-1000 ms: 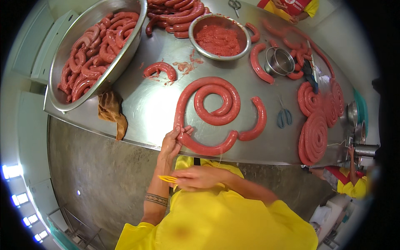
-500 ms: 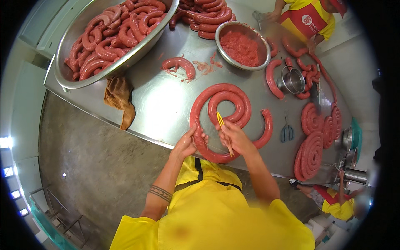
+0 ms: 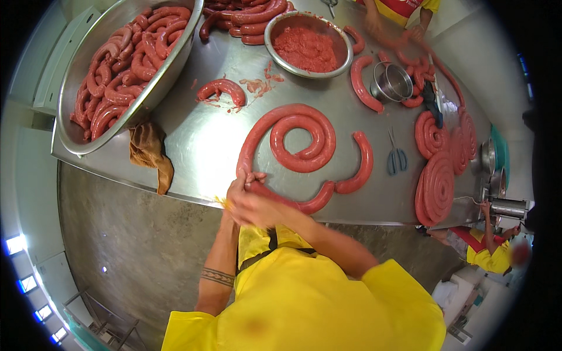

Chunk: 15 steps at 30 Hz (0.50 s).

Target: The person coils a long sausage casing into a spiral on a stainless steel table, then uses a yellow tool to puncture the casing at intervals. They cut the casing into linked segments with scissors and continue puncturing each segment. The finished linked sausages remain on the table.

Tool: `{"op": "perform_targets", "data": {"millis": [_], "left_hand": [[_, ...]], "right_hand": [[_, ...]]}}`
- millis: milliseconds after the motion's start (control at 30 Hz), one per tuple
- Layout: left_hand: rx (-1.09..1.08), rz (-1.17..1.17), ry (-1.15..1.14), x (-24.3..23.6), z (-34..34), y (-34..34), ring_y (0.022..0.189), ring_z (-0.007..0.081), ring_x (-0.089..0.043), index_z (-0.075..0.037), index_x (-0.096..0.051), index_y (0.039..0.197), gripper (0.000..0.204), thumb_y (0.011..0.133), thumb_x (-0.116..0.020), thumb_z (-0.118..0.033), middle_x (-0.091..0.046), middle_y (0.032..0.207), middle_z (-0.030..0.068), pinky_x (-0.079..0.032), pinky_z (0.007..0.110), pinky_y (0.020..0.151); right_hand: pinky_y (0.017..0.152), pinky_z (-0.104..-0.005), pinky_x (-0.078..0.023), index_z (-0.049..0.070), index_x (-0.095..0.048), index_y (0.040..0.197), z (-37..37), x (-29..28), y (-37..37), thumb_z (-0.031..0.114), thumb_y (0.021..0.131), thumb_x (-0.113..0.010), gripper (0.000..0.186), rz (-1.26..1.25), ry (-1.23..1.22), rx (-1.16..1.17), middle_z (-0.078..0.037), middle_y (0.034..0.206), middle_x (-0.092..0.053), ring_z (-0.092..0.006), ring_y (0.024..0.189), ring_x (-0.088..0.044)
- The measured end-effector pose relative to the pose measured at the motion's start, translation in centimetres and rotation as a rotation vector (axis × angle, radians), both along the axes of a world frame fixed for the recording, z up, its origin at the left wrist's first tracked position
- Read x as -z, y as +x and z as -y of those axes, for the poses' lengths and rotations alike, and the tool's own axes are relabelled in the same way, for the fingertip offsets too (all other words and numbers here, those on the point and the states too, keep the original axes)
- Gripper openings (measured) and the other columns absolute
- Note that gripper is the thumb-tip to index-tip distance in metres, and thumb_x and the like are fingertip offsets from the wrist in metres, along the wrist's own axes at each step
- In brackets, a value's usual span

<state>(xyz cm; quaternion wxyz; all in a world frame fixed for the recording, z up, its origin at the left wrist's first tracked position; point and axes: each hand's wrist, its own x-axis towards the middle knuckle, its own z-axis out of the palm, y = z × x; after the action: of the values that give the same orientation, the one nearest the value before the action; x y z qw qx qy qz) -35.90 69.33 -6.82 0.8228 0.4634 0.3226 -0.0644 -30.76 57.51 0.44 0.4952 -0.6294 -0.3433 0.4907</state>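
A long red sausage lies in a loose spiral at the table's near edge, with a pinched spot before its curved right-hand end piece. At the spiral's left side, my left hand is closed around the sausage. My right hand crosses over the left wrist, fingers closed. Yellow strands of a slim bundle stick out beyond my right hand; the rest of it is hidden. Thread between the hands cannot be made out now.
A large metal basin of sausages stands left, above a brown cloth. A bowl of minced meat is at the back. Scissors, a metal pot and coiled sausages lie right. A co-worker's hand is at the far side.
My right hand has swung left from beside the sausage to across my left wrist, carrying the yellow bundle. My left hand keeps to the sausage. The whole view has shifted slightly.
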Motion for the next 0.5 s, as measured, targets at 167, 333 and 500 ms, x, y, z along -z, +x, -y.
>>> {"op": "perform_targets", "data": {"millis": [167, 333, 500], "left_hand": [[-0.120, 0.337, -0.225, -2.7, 1.6, -0.5, 0.101, 0.0263, -0.065, 0.003, -0.062, 0.111, 0.074, 0.106, -0.027, -0.063, -0.068, 0.114, 0.0159, -0.050, 0.044, 0.095], [0.301, 0.138, 0.845, -2.5, 1.4, -0.6, 0.077, 0.0200, -0.063, 0.001, -0.064, 0.090, 0.051, 0.109, -0.042, -0.041, -0.070, 0.092, 0.0097, -0.052, 0.038, 0.075], [0.361, 0.127, 0.526, -1.0, 0.2, -0.7, 0.080, 0.0218, -0.064, -0.002, -0.060, 0.092, 0.034, 0.108, -0.049, -0.029, -0.066, 0.085, 0.0064, -0.053, 0.038, 0.076]], "right_hand": [[0.059, -0.0272, -0.045, 0.005, -0.053, 0.121, -11.2, 2.0, 12.1, 0.013, 0.098, -0.055, 0.024, -0.562, 0.198, 0.488, -0.003, 0.083, -0.055, -0.0129, 0.070, -0.052], [0.068, -0.0365, -0.056, 0.002, -0.055, 0.115, -5.0, -0.4, 24.5, 0.012, 0.100, -0.056, 0.018, -0.538, 0.376, 0.651, -0.010, 0.089, -0.061, -0.0207, 0.074, -0.060], [0.073, -0.0401, -0.056, 0.005, -0.052, 0.126, 8.6, -9.7, 26.8, 0.017, 0.104, -0.054, 0.024, -0.316, 0.437, 0.728, -0.009, 0.090, -0.060, -0.0209, 0.077, -0.061]]}}
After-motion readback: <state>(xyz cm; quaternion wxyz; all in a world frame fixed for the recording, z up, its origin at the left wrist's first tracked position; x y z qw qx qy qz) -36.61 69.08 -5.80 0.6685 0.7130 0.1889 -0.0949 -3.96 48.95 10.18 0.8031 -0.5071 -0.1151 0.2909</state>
